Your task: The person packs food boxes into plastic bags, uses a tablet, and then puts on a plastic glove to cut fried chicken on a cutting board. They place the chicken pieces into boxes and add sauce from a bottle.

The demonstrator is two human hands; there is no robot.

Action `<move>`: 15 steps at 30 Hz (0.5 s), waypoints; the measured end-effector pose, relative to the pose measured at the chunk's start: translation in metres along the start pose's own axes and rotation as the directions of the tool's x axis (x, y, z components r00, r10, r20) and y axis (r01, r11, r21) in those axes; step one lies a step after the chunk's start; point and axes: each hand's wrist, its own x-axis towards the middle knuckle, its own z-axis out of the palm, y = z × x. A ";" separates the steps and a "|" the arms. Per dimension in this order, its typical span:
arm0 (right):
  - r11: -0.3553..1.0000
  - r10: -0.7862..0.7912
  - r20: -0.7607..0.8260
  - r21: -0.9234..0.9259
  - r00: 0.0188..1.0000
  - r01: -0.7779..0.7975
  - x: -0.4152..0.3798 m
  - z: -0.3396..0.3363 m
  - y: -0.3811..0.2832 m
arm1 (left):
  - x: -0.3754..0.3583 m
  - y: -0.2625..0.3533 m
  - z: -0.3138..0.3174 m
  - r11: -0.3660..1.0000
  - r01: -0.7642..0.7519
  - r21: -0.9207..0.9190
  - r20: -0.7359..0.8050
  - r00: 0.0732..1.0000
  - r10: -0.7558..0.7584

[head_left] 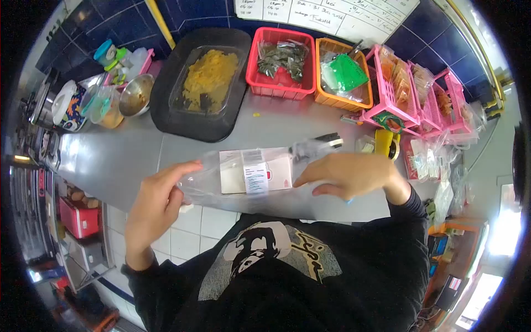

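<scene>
A white box (229,171) lies on the steel counter inside a clear plastic bag (204,180). Around its middle runs a white printed label (255,178) with blue-green handwriting. My left hand (155,207) is at the bag's left end, index finger stretched along the plastic and thumb apart from it. At the right end my right hand (351,174) reaches over the bag, its index fingertip by the box's edge and its thumb spread below. The other right fingers are hidden under the hand. Behind it sits a tape dispenser-like black and clear object (326,143), partly covered.
A black tray (166,105) holds a tub of yellow-brown food (210,80). Red (282,91) and orange (343,101) baskets stand beside it, then pink baskets (390,102) of packets. A steel bowl (135,94) is at left; a yellow tape dispenser (385,145) at right.
</scene>
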 end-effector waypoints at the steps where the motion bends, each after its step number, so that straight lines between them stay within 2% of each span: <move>1: 0.965 -0.024 -0.010 0.261 1.000 0.026 -0.002 -0.017 0.008 | 0.008 0.001 -0.003 1.000 -0.009 0.009 0.000 1.000 0.009; 2: 0.959 -0.092 -0.288 0.233 0.953 0.163 -0.003 -0.028 0.036 | 0.016 0.001 -0.007 0.996 0.002 0.086 0.022 1.000 -0.004; 3: 0.939 0.221 -0.458 0.340 0.861 -0.060 0.003 -0.038 0.054 | 0.024 0.003 -0.010 0.987 0.012 0.163 0.041 0.999 -0.019; 4: 0.968 0.250 -0.680 0.151 0.689 -0.202 0.010 -0.043 0.102 | 0.035 0.008 -0.014 0.985 0.006 0.173 0.042 0.999 -0.013; 6: 0.881 0.032 -0.868 -0.209 0.496 -0.423 0.023 -0.031 0.222 | 0.067 0.021 -0.027 0.923 -0.182 0.340 -0.045 0.977 0.210; 7: 0.797 0.107 -0.874 -0.209 0.473 -0.566 0.026 -0.021 0.249 | 0.088 0.027 -0.028 0.918 -0.185 0.350 -0.051 0.975 0.215; 8: 0.691 0.174 -0.883 -0.206 0.436 -0.693 0.030 -0.015 0.273 | 0.117 0.033 -0.025 0.947 -0.230 0.227 -0.026 0.970 0.242; 9: 0.694 0.163 -0.888 -0.207 0.430 -0.690 0.033 -0.011 0.298 | 0.147 0.039 -0.019 0.958 -0.269 0.099 -0.001 0.963 0.270; 11: 0.626 0.393 -0.871 0.020 0.294 -0.780 0.035 -0.008 0.338 | 0.219 0.037 0.016 0.942 -0.334 -0.023 0.026 0.942 0.335; 12: 0.623 0.533 -0.792 0.129 0.298 -0.772 0.029 -0.019 0.332 | 0.253 0.033 0.042 0.931 -0.352 -0.096 0.044 0.933 0.357; 13: 0.615 0.544 -0.784 0.132 0.298 -0.778 0.025 -0.018 0.343 | 0.287 0.027 0.073 0.921 -0.348 -0.174 0.059 0.930 0.362; 14: 0.667 0.489 -0.816 0.121 0.309 -0.735 0.020 -0.014 0.356 | 0.316 0.021 0.106 0.896 -0.373 -0.242 0.078 0.912 0.402; 15: 0.716 0.428 -0.848 0.108 0.312 -0.689 0.014 -0.012 0.367 | 0.344 0.014 0.141 0.872 -0.446 -0.199 0.055 0.884 0.464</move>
